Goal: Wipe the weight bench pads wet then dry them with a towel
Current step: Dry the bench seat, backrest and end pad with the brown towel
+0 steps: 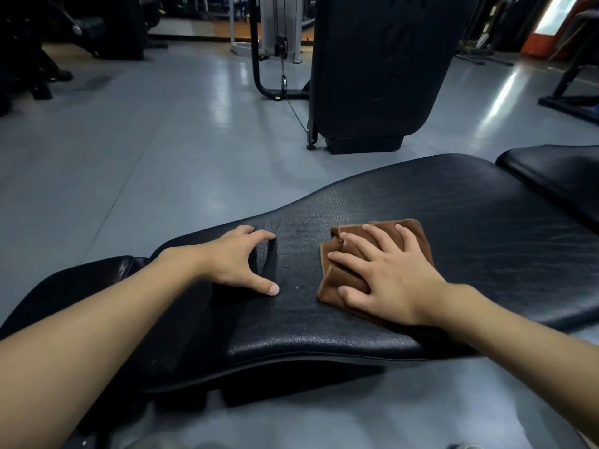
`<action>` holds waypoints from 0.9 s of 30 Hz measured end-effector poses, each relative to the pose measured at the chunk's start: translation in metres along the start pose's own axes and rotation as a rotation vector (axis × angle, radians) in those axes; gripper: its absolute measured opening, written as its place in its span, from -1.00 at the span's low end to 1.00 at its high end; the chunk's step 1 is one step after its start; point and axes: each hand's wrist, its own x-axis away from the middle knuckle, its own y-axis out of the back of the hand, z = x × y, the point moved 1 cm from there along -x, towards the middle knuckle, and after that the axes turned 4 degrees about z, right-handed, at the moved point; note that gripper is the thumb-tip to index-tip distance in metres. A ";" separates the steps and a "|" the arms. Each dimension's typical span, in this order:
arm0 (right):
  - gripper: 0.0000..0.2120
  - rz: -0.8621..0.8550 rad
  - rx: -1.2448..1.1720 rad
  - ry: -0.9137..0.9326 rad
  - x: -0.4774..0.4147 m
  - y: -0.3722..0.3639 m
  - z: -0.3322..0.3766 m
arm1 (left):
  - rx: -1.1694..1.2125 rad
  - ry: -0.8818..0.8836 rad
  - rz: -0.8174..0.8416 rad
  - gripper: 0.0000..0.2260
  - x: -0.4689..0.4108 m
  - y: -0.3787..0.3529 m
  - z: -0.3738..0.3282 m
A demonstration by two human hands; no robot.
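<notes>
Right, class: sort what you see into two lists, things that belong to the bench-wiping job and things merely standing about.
Job: brown cloth, under the flat right hand; long black bench pad, with the left hand resting on it; second pad beside it.
Standing about: cable machine; black upright machine housing; grey floor.

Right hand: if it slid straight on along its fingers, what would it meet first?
Past the brown towel under the right hand, probably only bare bench pad up to its far edge. The left hand seems just aside of that line.
</notes>
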 end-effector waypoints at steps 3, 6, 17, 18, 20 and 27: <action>-0.33 0.000 -0.005 -0.021 -0.040 0.006 -0.007 | -0.007 -0.008 -0.004 0.01 -0.001 -0.001 0.000; -0.41 0.026 -0.012 -0.046 -0.087 0.010 -0.014 | 0.005 -0.015 -0.010 0.00 -0.001 -0.003 0.000; -0.41 0.060 -0.021 -0.133 -0.160 0.016 -0.020 | 0.060 -0.006 -0.021 0.00 -0.003 -0.006 0.003; -0.42 0.053 -0.023 -0.129 -0.154 0.015 -0.019 | 0.056 -0.013 -0.025 -0.03 -0.002 -0.006 0.001; -0.42 0.046 -0.028 -0.108 -0.138 0.013 -0.013 | 0.052 -0.016 -0.032 -0.04 0.000 -0.006 0.001; -0.40 0.011 -0.003 0.006 -0.049 0.006 0.020 | 0.045 0.016 -0.055 0.09 0.004 -0.013 0.007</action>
